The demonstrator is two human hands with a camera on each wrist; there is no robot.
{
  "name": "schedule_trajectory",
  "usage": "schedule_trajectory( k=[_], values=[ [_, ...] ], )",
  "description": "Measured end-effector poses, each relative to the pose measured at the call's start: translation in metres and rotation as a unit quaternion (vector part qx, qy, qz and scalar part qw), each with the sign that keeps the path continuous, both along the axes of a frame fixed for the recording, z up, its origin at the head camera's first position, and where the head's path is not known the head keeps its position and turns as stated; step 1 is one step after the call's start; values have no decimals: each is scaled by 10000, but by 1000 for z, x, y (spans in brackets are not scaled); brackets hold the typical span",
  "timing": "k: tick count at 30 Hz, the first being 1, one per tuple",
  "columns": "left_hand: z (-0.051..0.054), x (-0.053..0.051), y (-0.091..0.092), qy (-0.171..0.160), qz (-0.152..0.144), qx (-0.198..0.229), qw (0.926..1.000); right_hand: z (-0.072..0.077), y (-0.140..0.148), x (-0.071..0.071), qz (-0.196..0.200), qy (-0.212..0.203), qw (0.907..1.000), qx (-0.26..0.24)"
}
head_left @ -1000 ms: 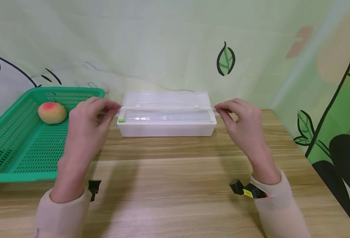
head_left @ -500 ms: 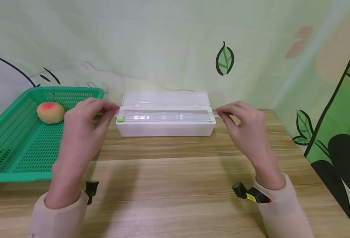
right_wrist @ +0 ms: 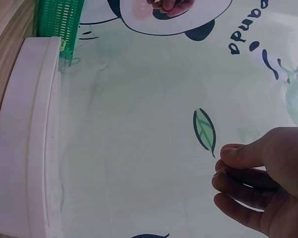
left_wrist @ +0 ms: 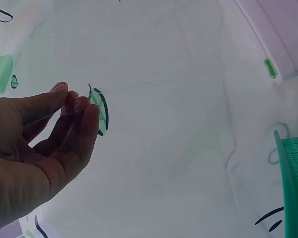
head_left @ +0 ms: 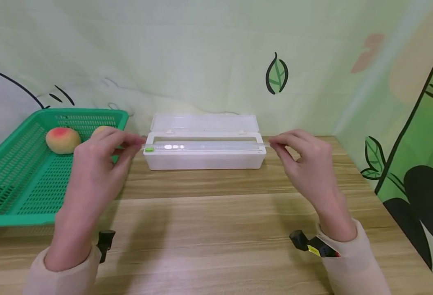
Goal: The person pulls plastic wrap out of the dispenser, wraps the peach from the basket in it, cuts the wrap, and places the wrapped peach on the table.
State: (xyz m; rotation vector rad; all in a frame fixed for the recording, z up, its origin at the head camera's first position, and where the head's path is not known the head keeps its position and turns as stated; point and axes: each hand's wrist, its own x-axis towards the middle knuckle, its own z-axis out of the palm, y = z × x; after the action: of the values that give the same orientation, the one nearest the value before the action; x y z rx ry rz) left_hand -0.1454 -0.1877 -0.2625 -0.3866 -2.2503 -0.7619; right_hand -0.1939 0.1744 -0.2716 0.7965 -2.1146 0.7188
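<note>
A white box [head_left: 205, 160] with its lid [head_left: 203, 123] raised at the back stands on the table; a green piece [head_left: 149, 149] is at its left front corner. Across the box top runs a strip of clear film [head_left: 205, 146], stretched between the two hands. The left hand [head_left: 95, 168] pinches the film's left end between thumb and fingertips, just beyond the box's left side. At the opposite end the right hand [head_left: 308, 168] pinches likewise. In the wrist views, the left hand [left_wrist: 44, 144] and right hand [right_wrist: 273, 183] show bent fingers; the film is barely visible.
On the left is a green basket [head_left: 21, 220], holding a peach [head_left: 63, 140] and a second round fruit [head_left: 100, 129] partly behind the left hand. A printed cloth [head_left: 201, 61] hangs behind the box. Small black devices [head_left: 105, 241] [head_left: 308, 246] sit at both wrists.
Both hands have drifted slightly outward and towards the person, and the film strip now lies nearer the box's front edge. The second fruit has come into sight beside the left hand.
</note>
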Motion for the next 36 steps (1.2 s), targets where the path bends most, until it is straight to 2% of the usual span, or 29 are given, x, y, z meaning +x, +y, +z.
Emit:
schedule_trajectory(
  k=[6, 15, 22, 28, 36],
  values=[
    [-1, 7, 1, 75, -55, -76, 9999, -1, 2, 7, -17, -71, 10000, -59],
    [-8, 19, -5, 88, -234, -174, 9995, 0, 4, 16, -33, 25, 9999, 153],
    [-6, 24, -5, 213, -288, -196, 9992, -1, 5, 21, -10, 89, 9999, 136],
    [-5, 28, -4, 195, -288, -233, 9991, -1, 6, 27, 38, 81, 9999, 84],
    [-3, 36, -4, 175, -344, -380, 9985, 1, 10, 32, -29, 40, 9995, 299]
  ],
)
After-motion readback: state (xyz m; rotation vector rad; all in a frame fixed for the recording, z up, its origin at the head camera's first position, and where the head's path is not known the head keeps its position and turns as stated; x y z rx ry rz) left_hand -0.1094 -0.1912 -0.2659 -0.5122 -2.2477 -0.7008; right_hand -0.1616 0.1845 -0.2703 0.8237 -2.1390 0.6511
